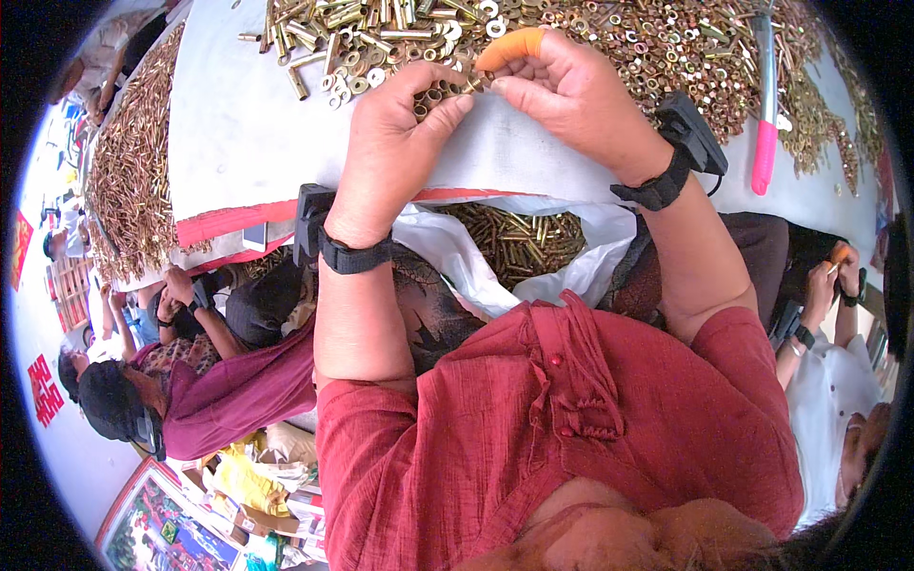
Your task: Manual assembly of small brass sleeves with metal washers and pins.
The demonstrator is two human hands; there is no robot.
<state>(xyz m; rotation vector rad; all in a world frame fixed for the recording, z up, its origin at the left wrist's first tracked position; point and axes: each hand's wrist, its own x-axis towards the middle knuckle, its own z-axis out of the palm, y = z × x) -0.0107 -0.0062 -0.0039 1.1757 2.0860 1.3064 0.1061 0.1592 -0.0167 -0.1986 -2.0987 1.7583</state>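
My left hand [405, 133] is curled around several small brass-coloured metal sleeves [438, 93], whose round open ends show between thumb and fingers. Close against it, my right hand [566, 100] pinches thumb to index finger, with an orange finger cover [511, 48] on one finger. A small metal piece sits at its fingertips, too small to name surely. Just beyond both hands lies a heap of brass sleeves and washers [386, 36]. More nuts and rings [657, 67] are piled to the right, all on a white-covered table [257, 143].
A bag [452, 243] of long brass-coloured bolts stands open below the table edge. A pink and clear pen-like tool [764, 143] lies at the right. Another bolt heap [138, 162] and a phone [254, 237] are at the left. People sit on both sides.
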